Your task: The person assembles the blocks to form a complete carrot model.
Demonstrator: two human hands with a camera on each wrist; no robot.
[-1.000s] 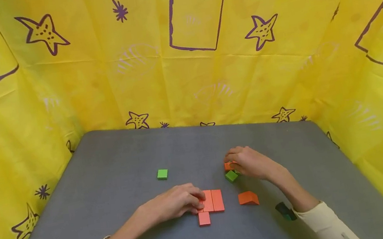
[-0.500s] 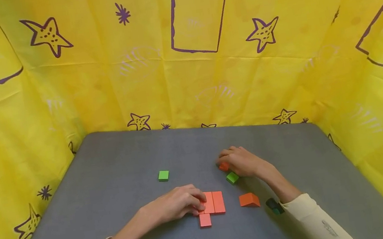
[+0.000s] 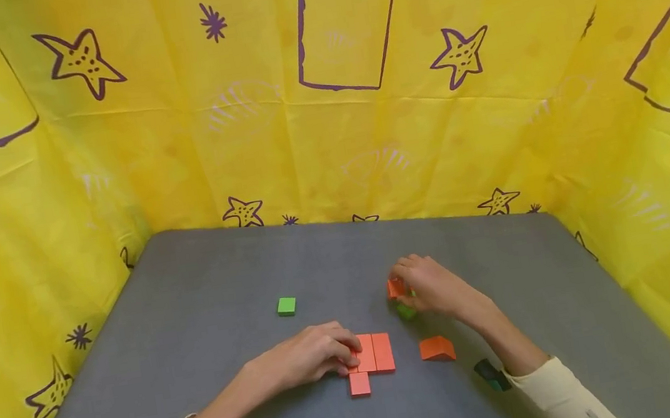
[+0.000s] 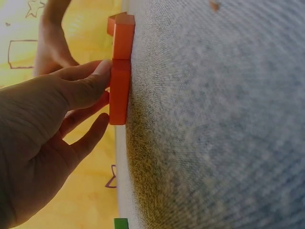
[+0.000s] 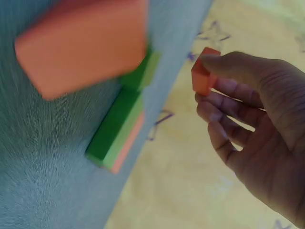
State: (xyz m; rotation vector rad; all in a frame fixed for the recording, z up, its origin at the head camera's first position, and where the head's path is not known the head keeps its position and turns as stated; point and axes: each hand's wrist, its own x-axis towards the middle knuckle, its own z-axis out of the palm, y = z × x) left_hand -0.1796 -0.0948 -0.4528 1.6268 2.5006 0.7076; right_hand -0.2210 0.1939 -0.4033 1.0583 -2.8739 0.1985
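Note:
My left hand (image 3: 305, 354) grips the left end of a flat group of red-orange blocks (image 3: 383, 353) on the table; in the left wrist view its thumb lies against the edge of an orange block (image 4: 119, 93). A small square block (image 3: 359, 384) touches the group's near side. Farther right, my right hand (image 3: 427, 285) pinches a small orange block (image 5: 203, 74) between thumb and fingers, apart from the table in the right wrist view. Partly under that hand lies a green block (image 3: 405, 310). An orange block with a sloped top (image 3: 437, 349) rests nearer to me.
A lone green square block (image 3: 287, 306) lies on the grey table (image 3: 220, 269), beyond my left hand. Yellow patterned cloth (image 3: 272, 139) stands round the table's back and sides. A dark wrist strap (image 3: 491, 375) shows by my right sleeve.
My right hand shifted left, then back right, keeping the small orange block and now covering more of the green block. The left hand stays on the flat blocks.

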